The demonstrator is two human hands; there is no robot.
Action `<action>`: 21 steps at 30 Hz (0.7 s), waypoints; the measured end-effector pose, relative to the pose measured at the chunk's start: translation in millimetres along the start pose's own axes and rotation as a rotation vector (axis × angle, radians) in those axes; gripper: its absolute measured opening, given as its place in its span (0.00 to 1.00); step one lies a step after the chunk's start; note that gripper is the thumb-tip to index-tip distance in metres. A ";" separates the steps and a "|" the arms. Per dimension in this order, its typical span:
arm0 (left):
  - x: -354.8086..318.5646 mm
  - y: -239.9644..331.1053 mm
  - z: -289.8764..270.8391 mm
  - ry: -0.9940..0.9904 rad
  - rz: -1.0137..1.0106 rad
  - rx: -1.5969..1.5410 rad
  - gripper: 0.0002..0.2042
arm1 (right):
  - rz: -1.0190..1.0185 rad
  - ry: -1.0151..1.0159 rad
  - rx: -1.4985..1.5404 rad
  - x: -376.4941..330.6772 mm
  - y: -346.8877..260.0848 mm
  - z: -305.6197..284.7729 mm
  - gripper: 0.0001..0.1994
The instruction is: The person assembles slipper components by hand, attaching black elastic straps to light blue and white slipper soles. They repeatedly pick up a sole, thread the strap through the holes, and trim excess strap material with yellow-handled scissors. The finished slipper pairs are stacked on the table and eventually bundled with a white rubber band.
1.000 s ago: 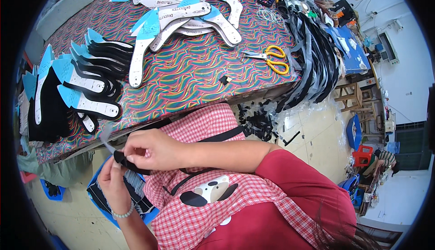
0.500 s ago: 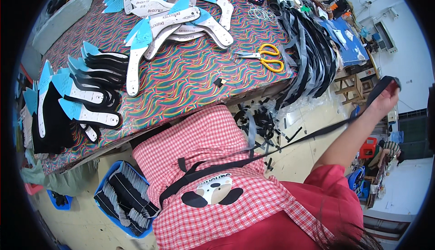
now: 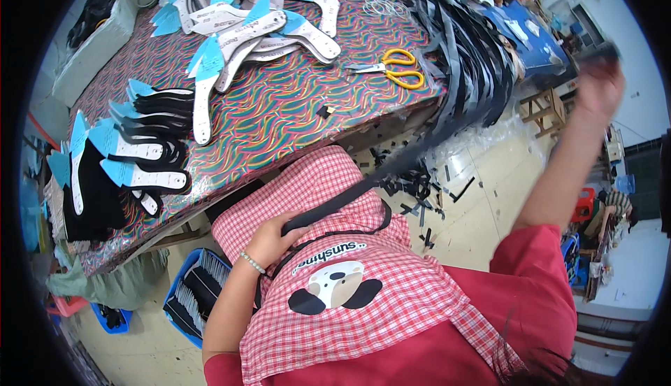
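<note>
A long black strap runs from my lap up to the right, blurred along its upper part. My left hand, with a beaded bracelet at its wrist, is closed round its lower end above the red checked apron. High at the right, my right hand is closed on a dark folded part of the same strap; motion blurs its fingers. Yellow-handled scissors lie parted on the patterned table. A bundle of black and grey strips drapes over the table's right edge.
White curved templates with blue ends lie piled on the patterned table; black-backed pieces sit at its left. A blue basket holds dark strips beside my left arm. Cut scraps litter the floor; a wooden stool stands right.
My left hand has come into view and taken hold of the strap near my lap. My right hand has risen, and the strap now stretches steeply upward.
</note>
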State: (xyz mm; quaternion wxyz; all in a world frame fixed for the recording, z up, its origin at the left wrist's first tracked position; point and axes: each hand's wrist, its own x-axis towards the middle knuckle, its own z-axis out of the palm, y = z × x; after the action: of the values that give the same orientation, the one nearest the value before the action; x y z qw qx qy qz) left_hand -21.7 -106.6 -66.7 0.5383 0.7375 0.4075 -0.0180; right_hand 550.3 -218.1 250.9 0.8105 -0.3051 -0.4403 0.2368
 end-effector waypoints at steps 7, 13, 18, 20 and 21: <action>-24.9 -93.4 -38.6 0.367 0.071 -0.181 0.11 | -0.398 1.029 -0.708 -139.2 -253.9 -243.8 0.08; -109.6 -159.5 -70.9 0.125 -0.413 -0.013 0.11 | 0.832 0.220 -2.277 -309.5 -109.8 -280.0 0.19; -92.9 -116.6 -45.2 0.366 -0.048 0.124 0.18 | 1.025 -0.210 -1.090 -284.3 204.6 38.1 0.17; -64.9 -84.0 -27.2 0.491 0.112 0.130 0.19 | 0.870 -0.670 -0.950 -297.2 264.4 137.9 0.20; -53.1 -71.5 -21.3 0.492 0.142 0.106 0.19 | 0.828 -0.982 -1.126 -289.5 273.3 195.7 0.26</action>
State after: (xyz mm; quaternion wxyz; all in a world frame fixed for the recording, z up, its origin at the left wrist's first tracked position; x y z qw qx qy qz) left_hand -110.3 -113.9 -88.9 0.3835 0.7736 0.4719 0.1784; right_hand 206.1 -159.3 -22.7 0.1034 -0.6615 -0.6469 0.3651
